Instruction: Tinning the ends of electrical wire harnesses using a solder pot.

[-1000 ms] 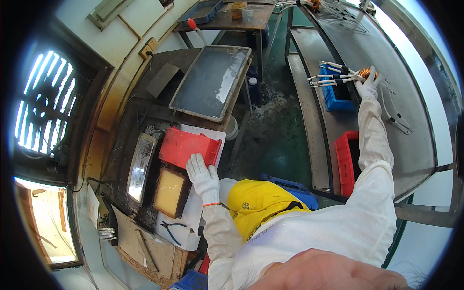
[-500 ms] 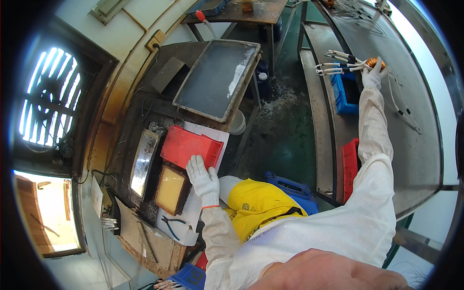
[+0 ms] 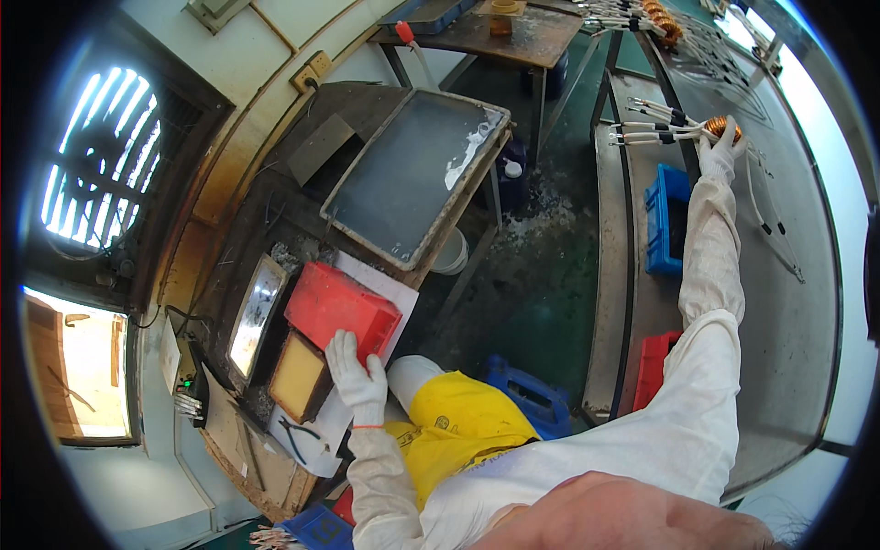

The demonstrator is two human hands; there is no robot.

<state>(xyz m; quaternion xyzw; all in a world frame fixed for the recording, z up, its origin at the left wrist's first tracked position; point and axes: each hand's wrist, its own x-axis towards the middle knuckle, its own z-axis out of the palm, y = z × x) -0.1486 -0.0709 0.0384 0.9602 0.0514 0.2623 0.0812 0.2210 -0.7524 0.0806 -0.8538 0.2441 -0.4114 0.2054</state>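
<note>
My left hand (image 3: 357, 378), in a white glove, lies flat with its fingers spread on the near edge of a red plastic bin (image 3: 340, 310) on a dirty workbench. My right arm stretches far out to the right. My right hand (image 3: 718, 152), also gloved, grips a copper wire coil (image 3: 718, 126) with white sleeved leads (image 3: 653, 131) fanning out to the left, on the grey metal table (image 3: 797, 302). A small yellow-filled tray (image 3: 295, 376) sits just left of my left hand.
A large grey metal tray (image 3: 410, 174) lies on the workbench beyond the red bin, and a shiny rectangular pan (image 3: 254, 315) to the left. Blue bin (image 3: 666, 220) and red bin (image 3: 651, 367) hang at the grey table's edge. Pliers (image 3: 295, 434) lie near the bench's front.
My right hand has stayed on the coil while the view shifted. My left hand remains on the red bin.
</note>
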